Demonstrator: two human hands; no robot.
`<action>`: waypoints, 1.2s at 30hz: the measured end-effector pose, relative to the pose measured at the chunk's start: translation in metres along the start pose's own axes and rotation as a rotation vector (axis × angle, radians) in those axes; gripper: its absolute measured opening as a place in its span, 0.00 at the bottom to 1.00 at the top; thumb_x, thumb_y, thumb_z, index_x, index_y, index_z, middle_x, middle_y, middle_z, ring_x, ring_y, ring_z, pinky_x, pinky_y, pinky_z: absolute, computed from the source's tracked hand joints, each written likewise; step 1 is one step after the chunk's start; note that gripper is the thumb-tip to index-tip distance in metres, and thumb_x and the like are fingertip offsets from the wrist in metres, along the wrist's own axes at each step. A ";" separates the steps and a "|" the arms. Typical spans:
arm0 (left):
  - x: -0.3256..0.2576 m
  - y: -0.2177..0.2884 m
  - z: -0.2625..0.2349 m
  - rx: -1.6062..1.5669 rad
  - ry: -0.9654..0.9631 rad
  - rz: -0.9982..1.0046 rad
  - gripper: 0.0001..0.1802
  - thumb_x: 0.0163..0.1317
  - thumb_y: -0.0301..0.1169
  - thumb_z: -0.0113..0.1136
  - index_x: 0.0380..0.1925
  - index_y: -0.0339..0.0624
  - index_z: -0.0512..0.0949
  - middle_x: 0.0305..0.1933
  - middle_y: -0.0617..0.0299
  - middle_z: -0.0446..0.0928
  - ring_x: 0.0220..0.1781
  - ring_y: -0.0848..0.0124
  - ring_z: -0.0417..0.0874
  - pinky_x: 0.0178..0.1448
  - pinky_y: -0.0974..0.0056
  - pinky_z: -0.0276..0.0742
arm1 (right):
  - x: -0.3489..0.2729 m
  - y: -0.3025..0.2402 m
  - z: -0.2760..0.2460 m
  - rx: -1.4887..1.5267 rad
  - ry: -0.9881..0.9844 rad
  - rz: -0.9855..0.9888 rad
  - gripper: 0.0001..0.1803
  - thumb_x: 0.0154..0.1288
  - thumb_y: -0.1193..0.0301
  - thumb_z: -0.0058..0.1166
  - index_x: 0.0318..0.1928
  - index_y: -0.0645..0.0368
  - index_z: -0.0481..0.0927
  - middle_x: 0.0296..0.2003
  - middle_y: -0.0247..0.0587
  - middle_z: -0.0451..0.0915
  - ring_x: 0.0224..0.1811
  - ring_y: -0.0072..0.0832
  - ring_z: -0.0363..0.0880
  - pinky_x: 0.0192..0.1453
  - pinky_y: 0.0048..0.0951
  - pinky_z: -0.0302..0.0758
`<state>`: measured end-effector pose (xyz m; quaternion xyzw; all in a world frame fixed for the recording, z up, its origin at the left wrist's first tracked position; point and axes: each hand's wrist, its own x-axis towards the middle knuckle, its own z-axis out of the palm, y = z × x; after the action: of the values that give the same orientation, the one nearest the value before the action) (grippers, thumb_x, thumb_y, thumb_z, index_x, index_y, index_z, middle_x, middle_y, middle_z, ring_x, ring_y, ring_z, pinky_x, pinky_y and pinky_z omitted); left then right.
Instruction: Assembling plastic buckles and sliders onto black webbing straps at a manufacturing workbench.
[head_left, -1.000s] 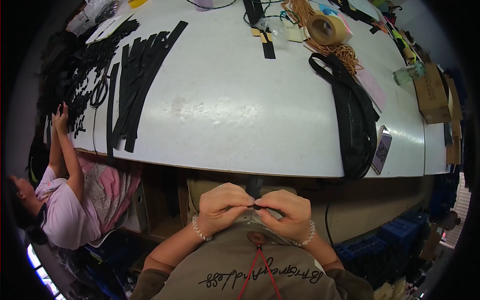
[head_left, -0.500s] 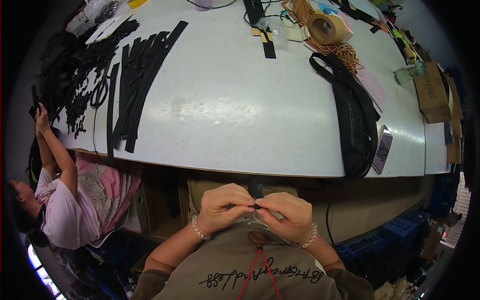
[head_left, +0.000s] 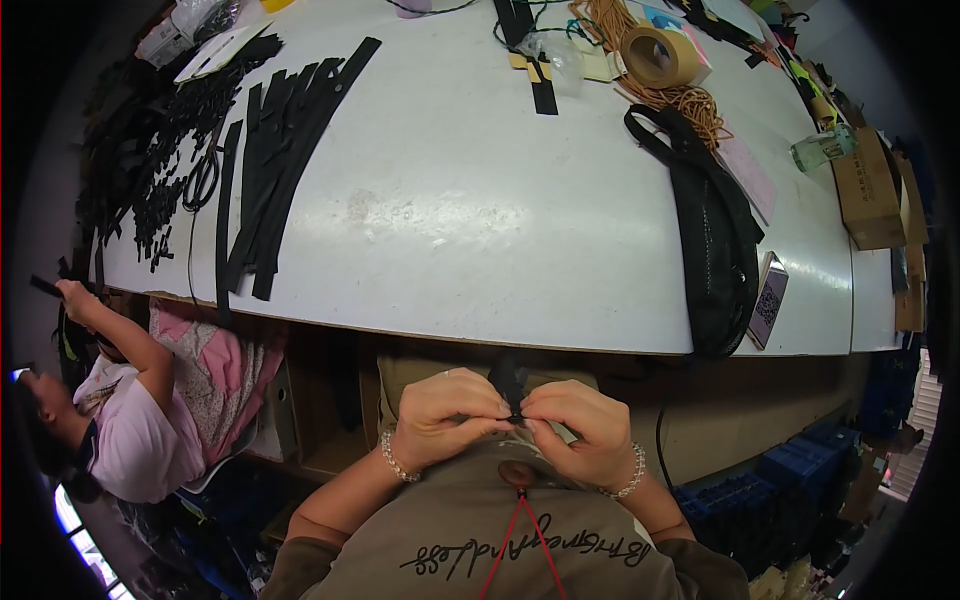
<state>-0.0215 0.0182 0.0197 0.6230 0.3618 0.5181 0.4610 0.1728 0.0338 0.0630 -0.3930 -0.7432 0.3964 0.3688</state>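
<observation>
Overhead, white table (head_left: 480, 230) carries black strips (head_left: 275, 150) and a long black bag (head_left: 715, 240). Below its edge, left hand (head_left: 445, 415) and right hand (head_left: 585, 430) both pinch one small black piece (head_left: 510, 385), fingertips meeting close to the chest.

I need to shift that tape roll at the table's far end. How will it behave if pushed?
The tape roll lies flat on the table, so it probably slides rather than rolls. It looks light, and may snag the tan cord beside it.
</observation>
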 end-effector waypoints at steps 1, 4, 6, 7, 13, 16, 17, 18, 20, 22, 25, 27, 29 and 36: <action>0.000 0.001 0.000 0.000 0.000 0.000 0.08 0.44 0.20 0.70 0.26 0.38 0.80 0.29 0.58 0.81 0.31 0.65 0.82 0.37 0.65 0.76 | -0.001 0.000 0.000 0.000 0.000 0.000 0.08 0.46 0.83 0.59 0.31 0.63 0.79 0.30 0.42 0.81 0.30 0.31 0.82 0.34 0.23 0.77; 0.000 0.004 0.001 0.033 -0.007 0.003 0.08 0.45 0.20 0.69 0.26 0.39 0.80 0.29 0.59 0.81 0.31 0.66 0.82 0.36 0.66 0.76 | -0.004 0.002 0.003 0.014 0.016 -0.012 0.08 0.46 0.83 0.59 0.30 0.63 0.79 0.30 0.41 0.81 0.30 0.30 0.81 0.34 0.23 0.77; 0.000 0.005 0.000 0.044 -0.025 0.009 0.08 0.45 0.20 0.69 0.27 0.40 0.80 0.28 0.60 0.81 0.30 0.66 0.82 0.34 0.66 0.75 | -0.005 0.003 0.005 0.059 0.068 -0.018 0.08 0.45 0.84 0.59 0.30 0.63 0.79 0.30 0.42 0.81 0.29 0.30 0.81 0.33 0.23 0.76; 0.001 0.005 0.001 0.044 -0.023 0.008 0.08 0.45 0.20 0.69 0.27 0.40 0.80 0.28 0.60 0.81 0.30 0.66 0.82 0.34 0.66 0.75 | -0.006 0.004 0.006 0.059 0.067 -0.018 0.08 0.45 0.84 0.59 0.30 0.63 0.79 0.30 0.42 0.81 0.29 0.30 0.81 0.33 0.23 0.76; 0.001 0.008 0.001 0.036 -0.022 -0.016 0.08 0.45 0.21 0.69 0.27 0.40 0.80 0.28 0.60 0.81 0.30 0.66 0.82 0.34 0.67 0.75 | -0.006 0.005 0.006 0.122 0.063 0.029 0.08 0.44 0.84 0.59 0.29 0.63 0.78 0.28 0.43 0.81 0.29 0.29 0.81 0.33 0.22 0.76; 0.000 0.007 0.002 0.030 -0.013 -0.017 0.08 0.45 0.21 0.70 0.26 0.40 0.81 0.28 0.60 0.81 0.29 0.67 0.82 0.33 0.67 0.75 | -0.004 0.005 0.004 0.151 0.031 0.035 0.08 0.47 0.85 0.59 0.30 0.63 0.78 0.28 0.42 0.80 0.28 0.30 0.80 0.33 0.24 0.76; 0.000 0.007 0.002 0.013 0.000 -0.020 0.08 0.45 0.21 0.70 0.26 0.39 0.81 0.28 0.60 0.81 0.29 0.67 0.82 0.33 0.67 0.75 | -0.003 0.004 0.004 0.142 0.028 0.033 0.08 0.47 0.85 0.59 0.30 0.63 0.77 0.28 0.42 0.80 0.29 0.31 0.80 0.33 0.24 0.76; 0.000 0.007 0.003 -0.003 0.013 -0.023 0.08 0.45 0.21 0.70 0.26 0.39 0.81 0.28 0.59 0.81 0.30 0.67 0.82 0.33 0.67 0.75 | -0.003 0.003 0.004 0.134 0.026 0.030 0.08 0.46 0.85 0.58 0.30 0.63 0.77 0.28 0.42 0.79 0.29 0.31 0.80 0.33 0.24 0.76; -0.001 0.007 0.004 -0.017 0.021 -0.044 0.08 0.44 0.21 0.70 0.26 0.38 0.81 0.29 0.59 0.81 0.30 0.66 0.82 0.34 0.67 0.75 | -0.003 0.004 0.004 0.124 0.031 0.026 0.08 0.46 0.84 0.59 0.30 0.63 0.78 0.28 0.42 0.80 0.29 0.30 0.80 0.33 0.23 0.76; -0.001 0.008 0.004 -0.031 0.029 -0.065 0.08 0.44 0.20 0.70 0.26 0.38 0.81 0.29 0.58 0.82 0.31 0.66 0.83 0.34 0.67 0.76 | -0.002 0.002 0.005 0.114 0.036 0.021 0.08 0.45 0.84 0.59 0.30 0.63 0.79 0.28 0.43 0.80 0.29 0.28 0.81 0.34 0.23 0.76; 0.000 0.010 0.003 -0.032 0.023 -0.062 0.09 0.44 0.20 0.70 0.27 0.37 0.81 0.30 0.57 0.82 0.31 0.65 0.83 0.35 0.66 0.77 | -0.001 -0.002 0.004 0.167 0.043 0.085 0.10 0.45 0.82 0.61 0.32 0.63 0.80 0.28 0.42 0.80 0.30 0.29 0.81 0.34 0.23 0.77; 0.000 0.011 0.002 -0.020 0.007 -0.066 0.08 0.45 0.19 0.69 0.27 0.37 0.81 0.31 0.57 0.82 0.32 0.64 0.84 0.37 0.66 0.78 | -0.002 0.003 0.003 0.061 0.050 -0.074 0.12 0.44 0.80 0.63 0.34 0.61 0.81 0.29 0.40 0.80 0.30 0.30 0.81 0.33 0.23 0.77; -0.001 0.014 0.002 -0.009 0.002 -0.070 0.08 0.45 0.19 0.69 0.27 0.37 0.81 0.31 0.56 0.82 0.32 0.64 0.84 0.37 0.66 0.78 | -0.004 0.003 0.002 0.059 0.034 -0.066 0.13 0.44 0.80 0.64 0.35 0.60 0.82 0.29 0.39 0.81 0.30 0.29 0.81 0.32 0.23 0.78; -0.006 0.012 0.004 0.012 0.017 -0.037 0.07 0.47 0.18 0.66 0.29 0.36 0.81 0.31 0.56 0.82 0.33 0.64 0.84 0.38 0.65 0.79 | -0.003 0.000 0.004 0.041 0.042 -0.073 0.13 0.43 0.79 0.65 0.35 0.59 0.83 0.29 0.40 0.81 0.28 0.29 0.82 0.29 0.24 0.78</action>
<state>-0.0192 0.0085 0.0288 0.6144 0.3803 0.5126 0.4638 0.1706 0.0301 0.0606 -0.3663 -0.7409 0.3894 0.4065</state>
